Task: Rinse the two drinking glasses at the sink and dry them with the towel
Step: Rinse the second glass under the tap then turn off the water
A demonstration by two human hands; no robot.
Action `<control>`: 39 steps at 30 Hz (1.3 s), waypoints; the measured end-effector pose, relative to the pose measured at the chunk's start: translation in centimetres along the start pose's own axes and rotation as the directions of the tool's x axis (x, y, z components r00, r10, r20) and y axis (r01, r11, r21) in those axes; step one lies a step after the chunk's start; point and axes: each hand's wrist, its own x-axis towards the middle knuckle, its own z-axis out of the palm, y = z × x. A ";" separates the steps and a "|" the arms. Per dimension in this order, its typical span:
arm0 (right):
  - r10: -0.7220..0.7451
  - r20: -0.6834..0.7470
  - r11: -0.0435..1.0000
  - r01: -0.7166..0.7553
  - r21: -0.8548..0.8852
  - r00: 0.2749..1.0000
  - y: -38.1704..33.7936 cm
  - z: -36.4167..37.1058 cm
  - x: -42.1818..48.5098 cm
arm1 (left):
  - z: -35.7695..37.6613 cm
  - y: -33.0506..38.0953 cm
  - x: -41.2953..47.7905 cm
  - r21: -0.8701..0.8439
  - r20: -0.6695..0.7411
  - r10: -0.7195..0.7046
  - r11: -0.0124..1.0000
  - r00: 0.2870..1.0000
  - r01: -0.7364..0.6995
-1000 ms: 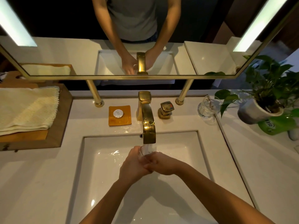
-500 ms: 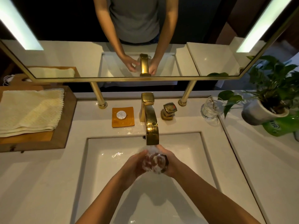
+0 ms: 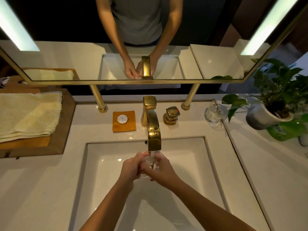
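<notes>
Fingers [image 3: 141, 157] of the left hand [image 3: 131, 167] curl round the clear glass [image 3: 152, 162] from its left side. Right hand [image 3: 160, 171] wraps the same glass from the right, fingers bent over its wall. Both hands meet over the sink [image 3: 103, 164], near its back wall. Glass sits just under the spout of the gold faucet [image 3: 152, 129]; a thin stream of water falls onto it. Much of the glass is hidden by the hands, so its tilt is unclear.

Second glass [image 3: 213, 114] stands upright on the white counter [image 3: 33, 189], right of the sink's back corner, beside the leaves of a potted plant [image 3: 275, 100]. Well apart from the hands.

Towel [image 3: 28, 117], pale yellow and folded, lies on a wooden tray [image 3: 61, 130] at the far left of the counter.

Gold tap handle [image 3: 171, 115] is just right of the faucet base. Orange dish [image 3: 124, 121] with a small round white item is just left of it. Mirror [image 3: 66, 55] behind reflects the arms and faucet.
</notes>
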 end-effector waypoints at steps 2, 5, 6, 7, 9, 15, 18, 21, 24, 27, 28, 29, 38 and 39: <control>0.116 0.004 0.980 -0.115 0.161 0.993 -0.4 -0.2 0.3 | -0.4 0.8 -0.4 0.044 0.110 0.052 0.997 0.993 -0.057; 0.371 0.102 0.813 -0.376 0.444 0.923 -1.1 -0.9 1.0 | -0.3 1.0 -1.5 0.111 0.206 0.225 0.962 0.952 -0.251; 0.453 0.157 0.731 -0.466 0.498 0.878 -1.2 -1.0 1.2 | -0.4 0.8 -1.6 0.159 0.241 0.307 0.923 0.921 -0.349; 0.517 0.228 0.634 -0.548 0.546 0.825 -1.2 -1.2 1.4 | -0.6 0.5 -1.7 0.218 0.299 0.380 0.866 0.875 -0.451; 0.574 0.345 0.470 -0.644 0.604 0.743 -1.5 -1.3 1.3 | -0.8 -0.2 -1.5 0.310 0.402 0.471 0.737 0.785 -0.601; 0.471 0.001 0.732 -0.392 0.557 0.882 -1.7 0.2 0.8 | 1.2 -0.2 -1.7 0.160 0.030 0.400 0.903 0.916 -0.399; 0.244 -0.238 0.927 -0.155 0.340 0.940 -1.3 0.7 0.9 | 2.8 0.6 -1.9 -0.065 -0.145 0.168 0.982 0.975 -0.179; -0.154 -0.311 0.988 0.148 -0.044 0.938 -0.2 0.5 0.8 | 3.0 1.3 -1.5 -0.295 -0.080 -0.061 0.955 0.995 0.035; -0.336 -0.190 0.904 0.260 -0.338 0.922 1.5 -0.7 1.3 | 2.7 1.0 -1.4 -0.331 0.030 -0.159 0.930 0.987 0.160; -0.273 -0.240 0.951 0.223 -0.216 0.932 1.7 -0.2 1.7 | 3.2 0.7 -1.9 -0.185 -0.083 -0.036 0.983 0.996 0.021; -0.139 -0.277 0.990 0.133 -0.041 0.951 1.2 0.2 1.7 | 3.2 0.7 -2.1 -0.116 -0.107 0.030 0.992 0.994 -0.043; 0.013 -0.276 0.992 0.023 0.126 0.961 0.9 0.3 1.9 | 3.2 0.6 -2.3 -0.049 -0.099 0.114 0.992 0.989 -0.119; 0.661 0.245 0.504 -0.662 0.554 0.709 -1.0 -0.8 3.1 | 0.4 -3.0 -2.3 0.568 0.157 0.673 0.538 0.723 -0.623; 0.670 0.192 0.536 -0.645 0.544 0.718 -1.1 -0.6 3.2 | 0.7 -2.8 -2.2 0.529 0.097 0.665 0.595 0.740 -0.604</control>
